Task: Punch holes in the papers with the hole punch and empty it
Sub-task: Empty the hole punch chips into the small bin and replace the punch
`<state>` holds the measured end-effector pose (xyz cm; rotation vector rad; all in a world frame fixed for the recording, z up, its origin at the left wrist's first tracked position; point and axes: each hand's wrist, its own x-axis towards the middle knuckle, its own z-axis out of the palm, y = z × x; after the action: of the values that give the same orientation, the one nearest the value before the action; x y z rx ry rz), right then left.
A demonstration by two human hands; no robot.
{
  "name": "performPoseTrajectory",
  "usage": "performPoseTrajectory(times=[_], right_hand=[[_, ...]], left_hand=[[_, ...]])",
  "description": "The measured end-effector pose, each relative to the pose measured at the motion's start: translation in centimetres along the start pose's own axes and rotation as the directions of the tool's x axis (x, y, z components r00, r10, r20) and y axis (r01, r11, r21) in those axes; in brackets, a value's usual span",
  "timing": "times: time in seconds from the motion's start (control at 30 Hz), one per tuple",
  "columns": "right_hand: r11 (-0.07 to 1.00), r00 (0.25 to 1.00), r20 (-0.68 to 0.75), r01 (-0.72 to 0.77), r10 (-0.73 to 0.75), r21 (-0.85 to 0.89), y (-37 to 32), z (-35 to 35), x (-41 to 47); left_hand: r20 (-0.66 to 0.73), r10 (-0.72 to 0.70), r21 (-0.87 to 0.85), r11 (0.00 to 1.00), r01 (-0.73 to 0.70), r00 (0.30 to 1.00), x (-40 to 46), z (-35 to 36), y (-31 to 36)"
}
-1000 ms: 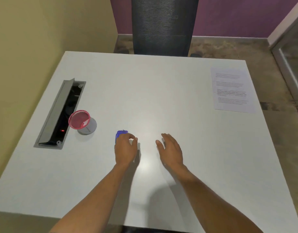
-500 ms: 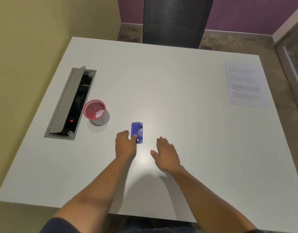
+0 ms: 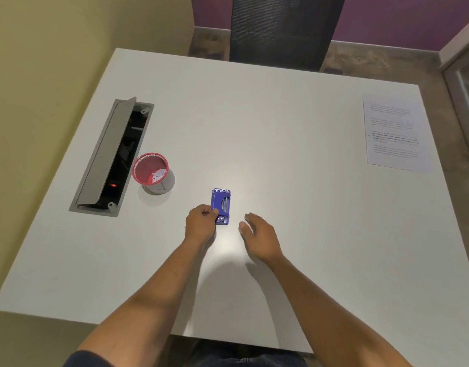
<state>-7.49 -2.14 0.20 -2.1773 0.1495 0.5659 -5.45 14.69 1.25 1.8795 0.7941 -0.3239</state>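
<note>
Blue hole punch lies on the white surface, pinched at its edge by the left hand. Right hand hovers beside, fingers loose, empty. Printed paper far right, text unreadable.

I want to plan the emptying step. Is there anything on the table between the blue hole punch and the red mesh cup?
Nothing visible stands there. The hole punch lies right of the red mesh cup, with only bare table between them. The left hand touches the punch's near left edge, off that line. The paper lies far right.
</note>
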Motion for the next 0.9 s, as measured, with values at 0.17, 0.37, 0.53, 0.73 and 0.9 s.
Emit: performPoseTrajectory(times=[0.17,0.37,0.53,0.73,0.9], right_hand=[[0.925,0.998,-0.013,-0.046,0.055,0.377,-2.0,-1.1,1.2],[0.845,0.989,-0.042,-0.100,0.143,0.525,-0.9,-2.2,1.8],[0.712,0.965,0.027,-0.213,0.262,0.669,0.2,-3.7,2.2],[0.633,0.951,0.146,-0.291,0.272,0.717,1.0,-5.5,3.1],[0.848,0.954,0.010,-0.272,0.300,0.455,1.8,-5.5,4.3]], left_hand=[[0.061,0.088,-0.056,0.995,-0.085,0.994,-2.0,1.2,0.9],[0.089,0.102,-0.082,0.992,-0.095,0.991,-3.2,3.6,0.9],[0.112,0.143,-0.054,0.989,-0.138,0.983,-3.4,5.2,1.2],[0.137,0.156,-0.024,0.988,-0.154,0.978,-2.8,6.6,1.3],[0.109,0.135,0.003,0.991,-0.136,0.985,-2.2,7.8,0.9]])
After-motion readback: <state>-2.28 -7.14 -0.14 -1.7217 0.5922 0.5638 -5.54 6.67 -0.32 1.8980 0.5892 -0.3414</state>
